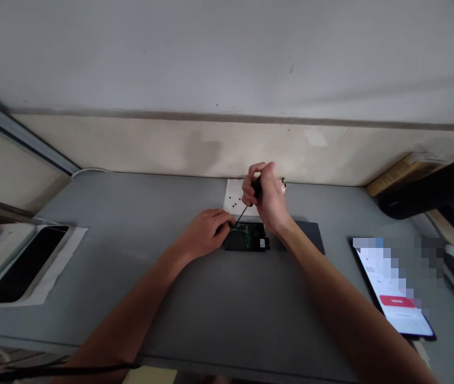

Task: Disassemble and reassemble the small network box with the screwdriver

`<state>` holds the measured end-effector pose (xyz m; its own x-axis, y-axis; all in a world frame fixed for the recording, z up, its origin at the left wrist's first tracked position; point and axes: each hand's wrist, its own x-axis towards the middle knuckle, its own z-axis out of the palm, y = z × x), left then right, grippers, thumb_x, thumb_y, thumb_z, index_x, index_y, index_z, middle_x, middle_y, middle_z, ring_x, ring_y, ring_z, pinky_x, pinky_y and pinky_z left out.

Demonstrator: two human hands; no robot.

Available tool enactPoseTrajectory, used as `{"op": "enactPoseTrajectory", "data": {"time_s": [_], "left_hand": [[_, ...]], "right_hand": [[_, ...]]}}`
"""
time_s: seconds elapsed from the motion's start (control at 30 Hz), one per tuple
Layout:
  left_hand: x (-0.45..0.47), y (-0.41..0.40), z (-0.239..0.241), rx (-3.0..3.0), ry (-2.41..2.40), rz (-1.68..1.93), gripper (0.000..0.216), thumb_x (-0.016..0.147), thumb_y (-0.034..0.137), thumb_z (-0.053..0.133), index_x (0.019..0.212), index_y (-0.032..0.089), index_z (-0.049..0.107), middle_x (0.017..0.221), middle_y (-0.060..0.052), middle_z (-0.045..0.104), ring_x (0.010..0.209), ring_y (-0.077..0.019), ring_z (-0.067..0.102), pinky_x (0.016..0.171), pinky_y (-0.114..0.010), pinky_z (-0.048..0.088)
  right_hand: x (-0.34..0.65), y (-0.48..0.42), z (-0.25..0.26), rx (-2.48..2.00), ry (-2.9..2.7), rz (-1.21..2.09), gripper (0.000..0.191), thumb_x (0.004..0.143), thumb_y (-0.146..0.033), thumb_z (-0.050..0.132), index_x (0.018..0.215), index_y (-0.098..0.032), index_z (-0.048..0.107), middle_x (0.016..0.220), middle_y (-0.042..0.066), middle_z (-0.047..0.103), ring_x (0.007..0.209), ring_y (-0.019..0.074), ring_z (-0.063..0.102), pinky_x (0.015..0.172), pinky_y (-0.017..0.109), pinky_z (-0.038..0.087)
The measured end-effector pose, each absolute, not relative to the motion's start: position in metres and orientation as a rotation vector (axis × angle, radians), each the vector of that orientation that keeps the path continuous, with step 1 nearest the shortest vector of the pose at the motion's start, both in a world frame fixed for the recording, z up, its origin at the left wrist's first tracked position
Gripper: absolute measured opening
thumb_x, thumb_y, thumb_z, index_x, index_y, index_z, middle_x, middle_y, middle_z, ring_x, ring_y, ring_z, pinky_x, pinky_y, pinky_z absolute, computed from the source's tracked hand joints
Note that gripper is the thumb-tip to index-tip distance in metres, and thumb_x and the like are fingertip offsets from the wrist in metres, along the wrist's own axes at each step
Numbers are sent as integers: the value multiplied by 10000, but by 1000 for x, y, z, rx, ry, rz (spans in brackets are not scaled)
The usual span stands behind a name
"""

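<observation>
A small opened device with a green circuit board [246,234] lies on the grey table. My left hand [207,232] grips its left end, fingers bent around the upper corner. Above it, my right hand [265,194] is closed around the dark handle of a screwdriver [243,213]. The thin shaft slants down to the board's upper left edge, close to my left fingertips; what the tip touches is too small to make out. Behind the board is a white sheet of paper [232,191] with several tiny dark screws on it. A dark flat cover [310,234] lies partly under my right forearm.
To the right lies a phone [395,298] with a lit screen. Farther back are a black cylinder [430,186] and a yellowish box [395,173]. A dark-screened phone [27,266] rests on white paper at the left. The wall [151,144] borders the table's back edge.
</observation>
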<state>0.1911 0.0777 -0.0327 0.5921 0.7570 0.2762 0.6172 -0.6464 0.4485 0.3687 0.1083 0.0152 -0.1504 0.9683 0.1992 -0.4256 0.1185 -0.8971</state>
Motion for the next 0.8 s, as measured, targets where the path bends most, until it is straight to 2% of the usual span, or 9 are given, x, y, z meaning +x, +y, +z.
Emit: {"op": "enactPoseTrajectory", "data": {"time_s": [0.1,0.17,0.27,0.33,0.4,0.5,0.63,0.7,0.8], "left_hand": [[190,78,-33,2529,1101,648,284,957,158,395,990,208,673,954,-49,740,927,-222,695,896,-376,548],[190,78,-33,2527,1104,654,287,959,158,394,985,213,674,944,-42,738,920,-217,692,897,-369,546],[189,77,-33,2525,1109,680,282,955,150,404,988,215,677,932,-34,734,907,-207,690,886,-354,544],[189,77,-33,2535,1094,707,281,959,149,408,998,210,680,931,-36,732,895,-205,689,872,-349,545],[189,76,-33,2538,1090,723,287,963,150,406,1009,210,683,936,-37,729,890,-203,687,865,-345,547],[189,77,-34,2533,1106,720,295,962,156,402,1018,213,685,922,-35,720,872,-198,681,855,-342,550],[189,79,-36,2527,1126,678,298,964,171,400,1019,218,689,899,-34,707,883,-204,673,870,-352,553],[189,79,-36,2514,1145,659,299,966,174,403,1025,226,691,900,-30,705,889,-203,669,884,-357,553],[189,79,-36,2506,1146,651,298,967,179,402,1027,226,691,924,-31,709,890,-202,668,886,-361,555]], "right_hand": [[370,108,17,-604,-1109,1483,457,892,-703,557,913,-246,571,656,-58,443,511,97,404,516,281,396],[372,107,18,-564,-1135,1491,411,865,-644,646,859,-238,581,731,-31,489,602,110,503,575,287,444],[373,105,18,-568,-1152,1482,458,760,-553,815,744,-231,489,790,-30,529,678,112,589,621,277,483],[373,104,18,-629,-1190,1451,527,747,-530,839,727,-240,400,718,-60,512,569,89,554,536,255,445],[371,104,17,-697,-1234,1389,559,770,-562,810,725,-252,347,604,-98,429,446,62,422,437,233,345],[369,106,15,-681,-1191,1354,547,805,-682,707,730,-254,375,552,-109,333,433,62,294,409,231,269],[371,109,15,-585,-1095,1496,482,888,-721,549,823,-244,540,636,-51,428,510,98,379,473,267,364],[373,109,15,-565,-1104,1527,428,867,-657,631,822,-236,573,728,-19,497,594,112,478,548,283,442],[375,107,15,-557,-1107,1532,457,763,-599,785,756,-233,513,833,-7,558,699,125,594,642,295,508]]}}
